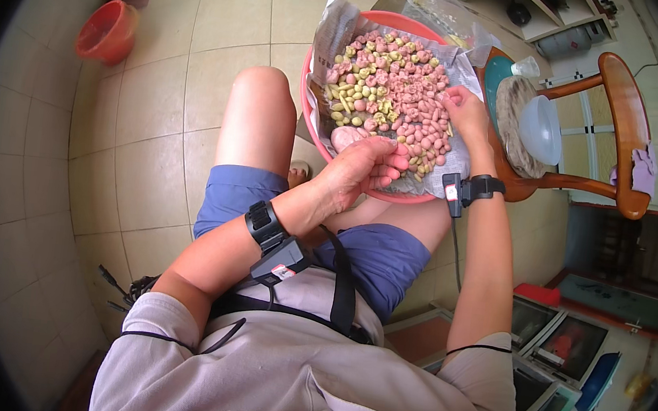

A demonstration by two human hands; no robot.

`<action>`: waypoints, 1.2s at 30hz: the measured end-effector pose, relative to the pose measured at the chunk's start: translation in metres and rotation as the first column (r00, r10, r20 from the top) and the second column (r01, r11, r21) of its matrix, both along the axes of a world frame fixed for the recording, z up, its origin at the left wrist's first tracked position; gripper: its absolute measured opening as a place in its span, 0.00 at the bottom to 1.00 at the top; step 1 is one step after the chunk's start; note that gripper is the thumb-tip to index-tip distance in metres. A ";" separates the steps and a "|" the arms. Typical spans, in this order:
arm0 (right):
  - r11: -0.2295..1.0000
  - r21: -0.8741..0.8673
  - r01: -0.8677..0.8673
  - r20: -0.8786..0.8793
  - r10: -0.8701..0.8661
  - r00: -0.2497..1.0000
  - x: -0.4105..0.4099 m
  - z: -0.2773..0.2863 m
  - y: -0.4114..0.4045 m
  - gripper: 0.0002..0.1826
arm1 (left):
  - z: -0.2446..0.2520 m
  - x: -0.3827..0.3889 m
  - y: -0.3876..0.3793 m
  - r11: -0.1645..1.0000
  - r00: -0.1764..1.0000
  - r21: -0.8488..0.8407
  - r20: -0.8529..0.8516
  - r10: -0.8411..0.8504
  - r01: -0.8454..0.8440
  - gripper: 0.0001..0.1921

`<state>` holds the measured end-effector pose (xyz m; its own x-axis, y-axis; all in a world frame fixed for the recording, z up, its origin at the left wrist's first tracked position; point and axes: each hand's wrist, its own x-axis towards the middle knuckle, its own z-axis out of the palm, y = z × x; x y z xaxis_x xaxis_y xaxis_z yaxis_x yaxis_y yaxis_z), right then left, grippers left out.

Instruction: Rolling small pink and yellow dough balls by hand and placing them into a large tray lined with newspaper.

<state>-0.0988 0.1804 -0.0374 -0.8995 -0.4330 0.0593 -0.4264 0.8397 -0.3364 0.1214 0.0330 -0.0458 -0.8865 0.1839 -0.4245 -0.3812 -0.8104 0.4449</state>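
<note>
A pink plastic basin (pixel 305 101) rests on my lap, lined with printed paper (pixel 330 31). Many small shaped pieces of pink and yellow-green dough (pixel 398 86) cover the paper. A larger lump of pink dough (pixel 347 137) lies at the near left of the lining. My left hand (pixel 369 161) is over the near side of the basin, palm turned up and fingers curled; whether a piece is between the fingertips is unclear. At the right edge, my right hand (pixel 462 108) has thumb and forefinger together beside the pink pieces; what they pinch is too small to tell.
A wooden chair (pixel 606 114) stands close on the right, bearing a round board (pixel 510 113), a translucent bowl (pixel 541 130) and a small cup (pixel 526 67). A clear plastic bag (pixel 440 6) lies beyond the basin. A red bucket (pixel 106 31) is on the tiled floor at left.
</note>
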 end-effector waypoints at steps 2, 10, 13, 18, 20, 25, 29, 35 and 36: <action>1.000 0.010 0.026 0.002 -0.026 1.000 0.003 0.000 -0.003 0.13 | 0.000 0.001 -0.001 1.000 1.000 -0.002 0.003 -0.004 0.004 0.11; 0.997 -0.069 -0.018 -0.090 0.012 0.996 0.004 -0.011 0.004 0.12 | 0.000 0.000 0.004 1.000 1.000 -0.028 0.003 -0.009 0.009 0.10; 0.998 -0.057 -0.018 -0.092 0.013 0.996 0.004 -0.010 0.005 0.13 | 0.004 -0.001 0.001 1.000 1.000 -0.012 0.004 -0.023 0.023 0.11; 0.983 -0.182 0.024 -0.117 -0.046 0.992 0.016 0.005 0.016 0.14 | 0.008 -0.008 -0.019 0.988 0.992 -0.090 -0.025 0.123 -0.125 0.11; 0.953 -0.304 -0.006 -0.099 -0.025 0.995 0.029 0.007 0.024 0.14 | 0.011 -0.012 -0.030 0.973 0.982 -0.137 -0.060 0.179 -0.186 0.10; 0.840 -0.515 -0.171 0.168 0.294 0.941 0.101 0.012 0.009 0.12 | 0.011 -0.016 -0.058 0.933 0.935 -0.118 -0.156 0.319 -0.339 0.09; 0.850 -0.458 -0.260 0.208 0.387 0.899 0.151 0.009 -0.011 0.15 | 0.005 -0.015 -0.070 0.922 0.928 -0.123 -0.123 0.352 -0.366 0.09; 0.921 -0.345 -0.182 0.125 0.238 0.963 0.179 0.004 -0.023 0.17 | 0.012 -0.013 -0.057 0.906 0.936 -0.261 -0.202 0.287 -0.334 0.09; 0.933 -0.312 -0.182 0.115 0.227 0.967 0.182 0.003 -0.024 0.16 | 0.011 -0.012 -0.056 0.881 0.948 -0.359 -0.193 0.252 -0.308 0.09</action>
<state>0.0833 0.1561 -0.0347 -0.8015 -0.5915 0.0876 -0.5054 0.5917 -0.6281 0.1093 -0.0234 -0.0347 -0.9309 -0.2317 -0.2824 -0.0766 -0.6321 0.7711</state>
